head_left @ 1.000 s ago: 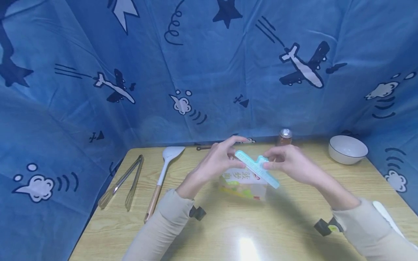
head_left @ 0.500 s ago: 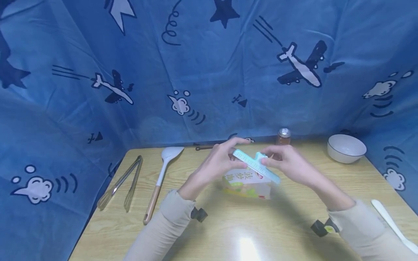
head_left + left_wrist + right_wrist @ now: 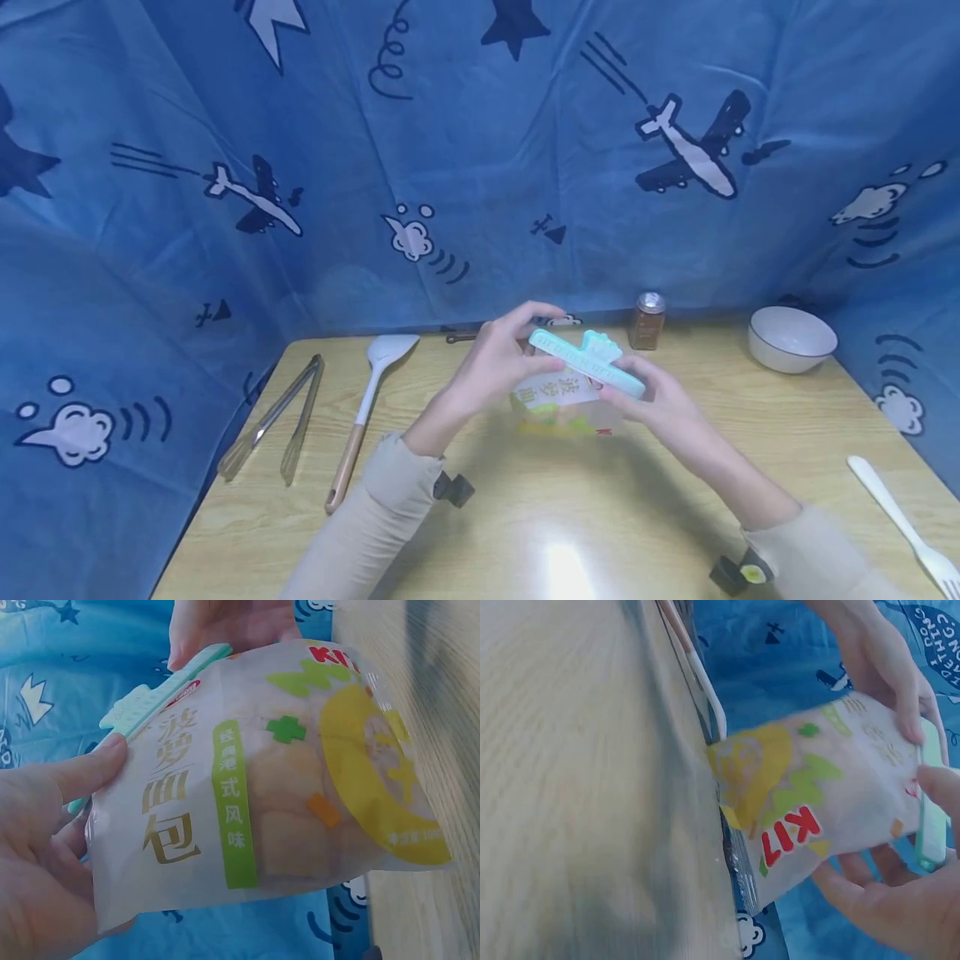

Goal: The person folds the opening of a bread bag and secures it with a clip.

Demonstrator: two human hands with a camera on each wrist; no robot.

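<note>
A mint-green bag clip lies along the top edge of a plastic bag of bread, held up over the table. My left hand pinches the clip's left end together with the bag's corner, thumb on the near side. At the clip's other end, my right hand has its thumb in front and its fingers behind the bag. The left wrist view shows the bag's printed front and the clip's tab standing behind the edge. In the right wrist view, the clip runs between both thumbs.
Tongs and a white spatula with a wooden handle lie at the left. A spice jar and a white bowl stand at the back right. A white fork lies at the right edge; a blue curtain hangs behind.
My right hand has shifted from the clip's tab to its right end, uncovering the tab. The clip has tilted flatter. My left hand stays at the left end.
</note>
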